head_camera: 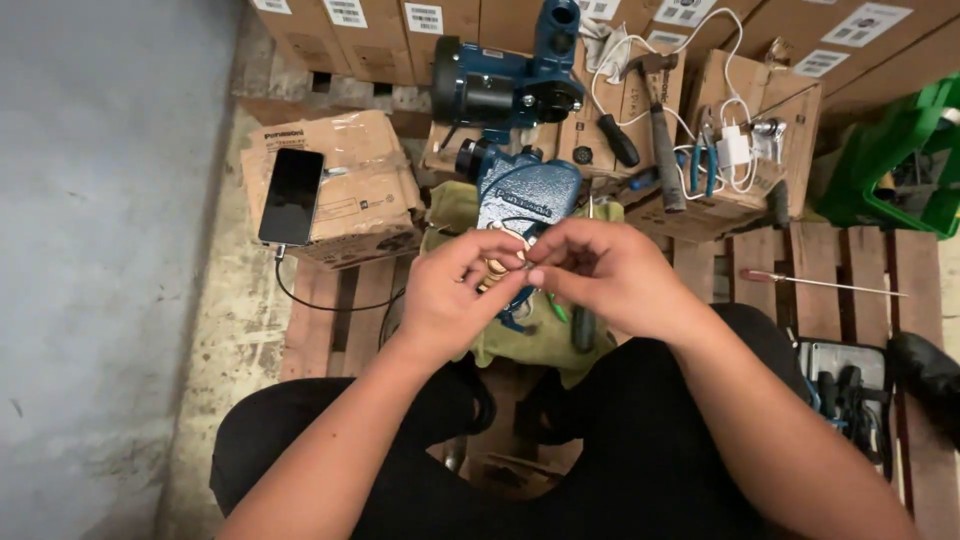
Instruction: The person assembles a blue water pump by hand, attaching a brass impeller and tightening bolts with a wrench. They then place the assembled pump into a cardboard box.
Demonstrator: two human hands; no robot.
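So the blue pump housing [527, 200] is laid on a greenish cloth [520, 335] over the wooden pallet [830, 270], long axis running away from the person, its far end pointed at the bigger dark blue motor pump [505, 85] just behind it. It's a hammered-blue cast piece with raised lettering on its face; the near end is hidden by the hands. Right over that near end, the left hand [455, 290] and right hand [610, 270] are brought together, fingertips pinched on a small ring-shaped part [497, 266], tan or brassy looking, too small to be identified properly. Left of the housing, a black phone [292, 196] is rested on a cardboard box [360, 175]. Right of it, a hammer [660, 130] and blue-handled pliers [703, 160] are laid on another box, with a long screwdriver [820, 283] on the pallet slats.
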